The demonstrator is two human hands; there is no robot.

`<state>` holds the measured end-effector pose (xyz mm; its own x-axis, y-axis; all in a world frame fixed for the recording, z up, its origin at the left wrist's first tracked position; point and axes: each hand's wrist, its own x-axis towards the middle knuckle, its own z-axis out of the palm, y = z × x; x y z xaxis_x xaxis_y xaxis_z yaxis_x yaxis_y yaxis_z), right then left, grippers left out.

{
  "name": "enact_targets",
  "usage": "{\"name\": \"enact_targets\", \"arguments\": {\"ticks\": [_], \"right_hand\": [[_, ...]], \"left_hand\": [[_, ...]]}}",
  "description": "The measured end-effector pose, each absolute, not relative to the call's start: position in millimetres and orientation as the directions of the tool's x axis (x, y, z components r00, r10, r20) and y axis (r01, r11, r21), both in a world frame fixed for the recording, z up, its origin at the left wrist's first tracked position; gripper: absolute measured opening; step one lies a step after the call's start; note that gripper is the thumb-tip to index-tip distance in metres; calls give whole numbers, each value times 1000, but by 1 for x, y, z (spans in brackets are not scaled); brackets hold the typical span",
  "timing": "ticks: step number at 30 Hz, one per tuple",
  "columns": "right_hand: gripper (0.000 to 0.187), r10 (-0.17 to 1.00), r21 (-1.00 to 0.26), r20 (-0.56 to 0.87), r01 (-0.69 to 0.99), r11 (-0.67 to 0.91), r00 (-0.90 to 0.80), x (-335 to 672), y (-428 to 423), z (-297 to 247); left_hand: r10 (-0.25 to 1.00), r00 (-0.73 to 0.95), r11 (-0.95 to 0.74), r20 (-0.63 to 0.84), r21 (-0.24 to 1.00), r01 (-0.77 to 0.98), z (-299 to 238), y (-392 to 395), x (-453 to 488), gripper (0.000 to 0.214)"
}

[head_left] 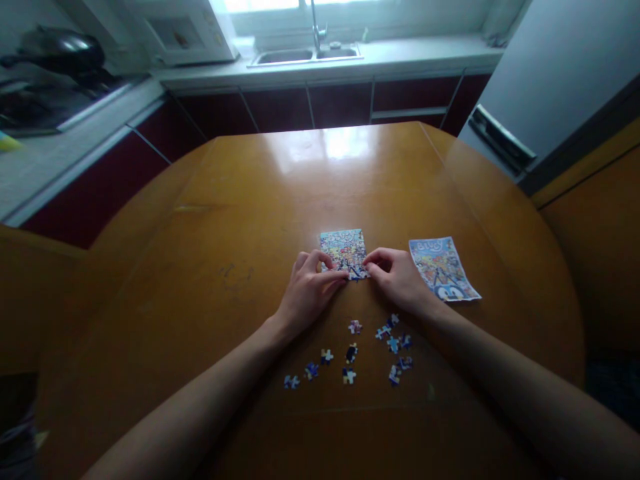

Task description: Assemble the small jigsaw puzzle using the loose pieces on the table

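Observation:
A partly assembled jigsaw puzzle (345, 245) with a crowded, colourful picture lies flat on the wooden table. My left hand (309, 283) grips its lower left side, thumb along the bottom edge and index finger bent over the left edge. At the lower right corner, the thumb and index finger of my right hand (395, 273) are closed in a pinch on a small jigsaw piece, mostly hidden by the fingertips. Nearer to me are several loose pieces, among them a pinkish one (355, 327), a dark one (351, 353) and a light blue one (393, 344).
A printed picture sheet (444, 267) with a penguin at its bottom lies right of my right hand. The wooden table (240, 200) has rounded sides. Beyond it are a counter with a sink (290, 57), a stove with a pot (65, 50), and a fridge (560, 80).

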<state>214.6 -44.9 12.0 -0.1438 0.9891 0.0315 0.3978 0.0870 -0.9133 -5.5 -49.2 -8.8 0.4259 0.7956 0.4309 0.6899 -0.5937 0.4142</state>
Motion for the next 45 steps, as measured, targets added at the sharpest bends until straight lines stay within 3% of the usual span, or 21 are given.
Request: {"name": "enact_targets", "arguments": {"ticks": [5,15,37,45], "right_hand": [[12,990,-914,27,397,82,-141,214,-45,11],[12,989,-910,36,404,93,-146,215,-45,10],[13,987,-903,58,414,115,-149,217,-42,7],[12,986,-899,49,423,114,-161,220,-43,17]], "left_hand": [[823,387,-555,415,447,701,-7,-50,-5,23],[834,379,-541,401,463,702,-6,-51,-4,9],[819,428,-573,382,504,646,-2,-53,-5,8],[688,636,-710,350,503,492,0,-58,-6,10]]}}
